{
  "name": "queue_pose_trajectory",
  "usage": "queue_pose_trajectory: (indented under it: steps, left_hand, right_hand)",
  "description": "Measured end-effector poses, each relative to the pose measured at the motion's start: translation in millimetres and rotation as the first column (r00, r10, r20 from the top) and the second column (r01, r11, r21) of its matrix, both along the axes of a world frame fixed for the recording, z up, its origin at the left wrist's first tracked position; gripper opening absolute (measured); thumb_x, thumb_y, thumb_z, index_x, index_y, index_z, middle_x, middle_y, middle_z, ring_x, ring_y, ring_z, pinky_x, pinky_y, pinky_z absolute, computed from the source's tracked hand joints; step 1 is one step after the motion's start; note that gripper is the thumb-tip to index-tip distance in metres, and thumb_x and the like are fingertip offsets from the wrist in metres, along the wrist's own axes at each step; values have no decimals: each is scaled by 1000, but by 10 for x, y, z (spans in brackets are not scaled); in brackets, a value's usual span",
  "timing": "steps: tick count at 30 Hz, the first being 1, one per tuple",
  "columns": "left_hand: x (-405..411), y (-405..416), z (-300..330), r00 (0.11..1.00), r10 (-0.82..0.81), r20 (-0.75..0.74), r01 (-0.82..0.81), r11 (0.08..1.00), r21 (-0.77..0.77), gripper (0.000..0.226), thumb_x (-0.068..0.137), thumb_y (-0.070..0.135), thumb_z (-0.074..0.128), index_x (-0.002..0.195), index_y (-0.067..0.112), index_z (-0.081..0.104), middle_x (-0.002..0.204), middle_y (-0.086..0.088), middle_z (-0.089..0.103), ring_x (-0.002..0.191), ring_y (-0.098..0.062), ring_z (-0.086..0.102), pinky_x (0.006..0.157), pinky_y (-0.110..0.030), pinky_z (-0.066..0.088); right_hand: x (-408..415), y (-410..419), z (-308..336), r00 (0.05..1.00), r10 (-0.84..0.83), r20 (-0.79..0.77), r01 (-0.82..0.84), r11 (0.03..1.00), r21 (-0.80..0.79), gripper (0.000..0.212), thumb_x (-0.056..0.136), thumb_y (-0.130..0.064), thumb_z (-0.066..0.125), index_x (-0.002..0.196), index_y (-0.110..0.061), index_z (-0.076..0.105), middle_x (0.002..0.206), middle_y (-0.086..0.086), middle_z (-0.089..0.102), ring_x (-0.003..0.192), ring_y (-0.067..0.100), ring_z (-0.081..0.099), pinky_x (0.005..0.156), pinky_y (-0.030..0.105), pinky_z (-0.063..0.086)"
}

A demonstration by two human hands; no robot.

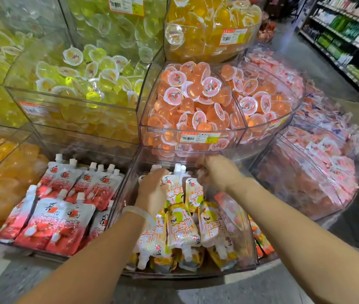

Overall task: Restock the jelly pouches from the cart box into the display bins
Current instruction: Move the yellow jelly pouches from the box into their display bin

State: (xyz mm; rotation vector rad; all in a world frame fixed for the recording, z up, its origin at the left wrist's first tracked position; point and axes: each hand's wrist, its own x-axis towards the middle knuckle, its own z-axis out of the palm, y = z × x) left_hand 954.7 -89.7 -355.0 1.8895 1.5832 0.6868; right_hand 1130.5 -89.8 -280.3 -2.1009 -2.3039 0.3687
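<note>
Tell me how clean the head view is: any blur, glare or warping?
Head view: right hand smeared by motion blur at the fingers; left hand sharper on the yellow-and-white spouted jelly pouches; glare on the clear plastic bin wall; wide-angle bending curves the edges, and the shelving aisle is soft.

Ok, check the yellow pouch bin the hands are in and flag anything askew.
The yellow pouches lie mixed: the back row has spouts pointing up and away, while the front row has spouts pointing toward the clear bin's front wall. Nothing looks spilled or torn.
</note>
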Motion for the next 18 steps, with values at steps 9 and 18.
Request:
queue_pose_trajectory:
  steps: [9,18]
  left_hand:
    - [55,-233,-115,986,-40,-162,85,956,282,41,59,-9,77,96,6,69,97,-19,63,82,-40,64,73,-48,55]
    - [-78,-151,-41,999,16,-44,2,924,384,41,61,13,82,97,4,65,102,-23,63,95,-37,56,84,-40,46]
  right_hand:
    - [32,160,60,888,206,411,-221,975,-11,26,89,-31,53,108,-17,66,117,4,64,121,24,46,101,33,30]
    - [288,44,-25,969,90,232,-170,920,352,44,53,-47,86,89,-24,74,90,3,62,92,32,53,83,36,32]
